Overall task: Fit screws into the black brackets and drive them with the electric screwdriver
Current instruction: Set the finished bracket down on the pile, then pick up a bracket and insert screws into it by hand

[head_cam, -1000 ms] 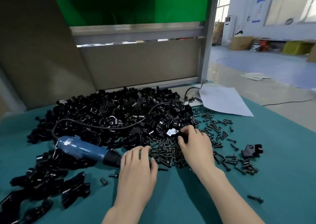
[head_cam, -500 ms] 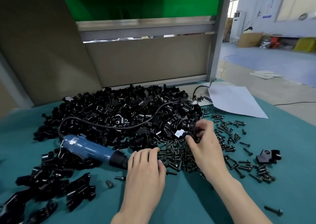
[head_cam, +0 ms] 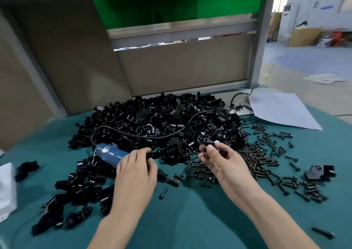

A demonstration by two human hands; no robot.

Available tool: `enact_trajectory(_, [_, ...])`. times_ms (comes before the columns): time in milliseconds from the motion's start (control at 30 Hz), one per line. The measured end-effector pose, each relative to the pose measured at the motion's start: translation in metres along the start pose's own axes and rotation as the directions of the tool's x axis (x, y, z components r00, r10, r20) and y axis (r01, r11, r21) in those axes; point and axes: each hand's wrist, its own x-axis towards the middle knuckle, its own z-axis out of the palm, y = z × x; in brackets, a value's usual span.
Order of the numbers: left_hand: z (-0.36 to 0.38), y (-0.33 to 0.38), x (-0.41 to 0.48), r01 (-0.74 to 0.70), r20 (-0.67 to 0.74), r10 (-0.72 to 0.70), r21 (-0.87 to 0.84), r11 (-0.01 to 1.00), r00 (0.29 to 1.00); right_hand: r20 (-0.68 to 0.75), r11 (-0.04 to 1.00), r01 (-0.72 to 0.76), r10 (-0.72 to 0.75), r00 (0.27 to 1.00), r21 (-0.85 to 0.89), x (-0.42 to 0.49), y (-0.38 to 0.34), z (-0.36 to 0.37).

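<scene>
Nearest, on the teal surface [head_cam: 190,220], 1 lone screw [head_cam: 163,193] lies just beside the left forearm. The left hand [head_cam: 135,172] has slid off the cloth and onto the black front end of the blue electric screwdriver [head_cam: 110,153], with its fingers laid across the tool. Whether its grip is closed round the tool or only resting on top, I cannot tell.

The right hand [head_cam: 226,165], which was reaching among the parts 1 s ago, has come up with 1 black bracket [head_cam: 208,143]. Its grip is clamped on the bracket between thumb and fingertips, holding it clear above the scattered screws [head_cam: 257,165]. Motion blur hides whether a screw already sits in the bracket.

The pick looks done, so fitting a screw is likely next, with the driver already under the other hand.

Beyond lies the bracket heap [head_cam: 162,119], with the tool's cord [head_cam: 144,136] draped over it. Farther right is a sheet of paper [head_cam: 282,109].
</scene>
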Motion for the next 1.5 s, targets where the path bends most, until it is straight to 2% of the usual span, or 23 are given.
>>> enact_trajectory(100, [-0.014, -0.013, 0.025, -0.049, 0.138, 0.039, 0.073, 0.996, 0.99, 0.036, 0.998, -0.046, 0.048, 0.998, -0.038, -0.001, 0.01, 0.005])
enact_trajectory(167, [-0.014, -0.012, 0.043, -0.115, 0.279, 0.087, 0.083, 0.99, 0.956, 0.024, 0.996, -0.033, 0.035, 0.999, -0.08, 0.001, 0.012, 0.004])
enact_trajectory(267, [-0.003, -0.004, 0.065, -0.231, 0.543, 0.129, 0.123, 0.965, 0.83, 0.015, 0.99, -0.011, 0.013, 1.0, -0.14, 0.002, 0.013, 0.001])
enact_trajectory(333, [0.007, 0.002, 0.072, -0.235, 0.633, 0.104, 0.127, 0.964, 0.767, 0.017, 0.989, -0.013, 0.016, 1.0, -0.148, 0.001, 0.013, 0.0])
enact_trajectory(500, [0.017, 0.01, 0.08, -0.32, 0.653, 0.098, 0.231, 0.919, 0.751, 0.008, 0.985, -0.014, 0.016, 1.0, -0.173, 0.002, 0.014, -0.002])
enact_trajectory(600, [0.007, 0.01, 0.078, -0.347, 0.608, 0.149, 0.223, 0.911, 0.78, 0.037, 0.989, -0.044, 0.05, 0.998, -0.143, 0.002, 0.016, -0.003])
enact_trajectory(667, [-0.002, 0.01, 0.073, -0.26, 0.487, 0.183, 0.093, 0.961, 0.854, 0.057, 0.99, -0.05, 0.058, 0.997, -0.133, 0.0, 0.017, -0.002])
enact_trajectory(733, [-0.011, 0.011, 0.06, -0.057, 0.33, 0.132, -0.225, 0.973, 0.935, 0.075, 0.986, -0.036, 0.049, 0.996, -0.165, -0.001, 0.017, 0.0])
enact_trajectory(767, [-0.013, 0.013, 0.05, 0.062, 0.303, 0.075, -0.418, 0.907, 0.95, 0.079, 0.982, -0.022, 0.037, 0.996, -0.185, -0.002, 0.017, 0.001])
enact_trajectory(833, [-0.011, 0.021, 0.022, 0.271, 0.349, -0.005, -0.719, 0.64, 0.937, 0.076, 0.976, 0.003, 0.014, 0.997, -0.218, -0.008, 0.019, 0.001])
enact_trajectory(900, [-0.003, 0.029, -0.006, 0.401, 0.419, -0.031, -0.841, 0.363, 0.907, 0.064, 0.973, 0.015, -0.001, 0.998, -0.231, -0.016, 0.02, -0.002])
enact_trajectory(967, [0.006, 0.035, -0.022, 0.479, 0.477, -0.059, -0.857, 0.189, 0.877, 0.07, 0.969, 0.02, -0.002, 0.998, -0.247, -0.023, 0.022, -0.007])
enact_trajectory(1133, [0.012, 0.037, -0.034, 0.536, 0.536, -0.053, -0.844, -0.006, 0.843, 0.096, 0.984, -0.049, 0.067, 0.993, -0.173, -0.028, 0.026, -0.005])
enact_trajectory(1300, [0.009, 0.036, -0.038, 0.551, 0.563, -0.005, -0.811, -0.198, 0.826, 0.095, 0.974, -0.063, 0.085, 0.992, -0.218, -0.027, 0.024, -0.003])
enact_trajectory(1367, [0.008, 0.035, -0.038, 0.54, 0.548, 0.013, -0.82, -0.189, 0.837, 0.094, 0.967, -0.068, 0.093, 0.991, -0.244, -0.027, 0.024, -0.003])
enact_trajectory(1433, [0.008, 0.035, -0.037, 0.538, 0.538, 0.029, -0.835, -0.118, 0.842, 0.106, 0.958, -0.064, 0.097, 0.99, -0.28, -0.028, 0.023, -0.002])
enact_trajectory(1500, [0.011, 0.036, -0.038, 0.544, 0.544, 0.03, -0.83, -0.123, 0.838, 0.132, 0.951, -0.056, 0.1, 0.986, -0.305, -0.029, 0.022, -0.002])
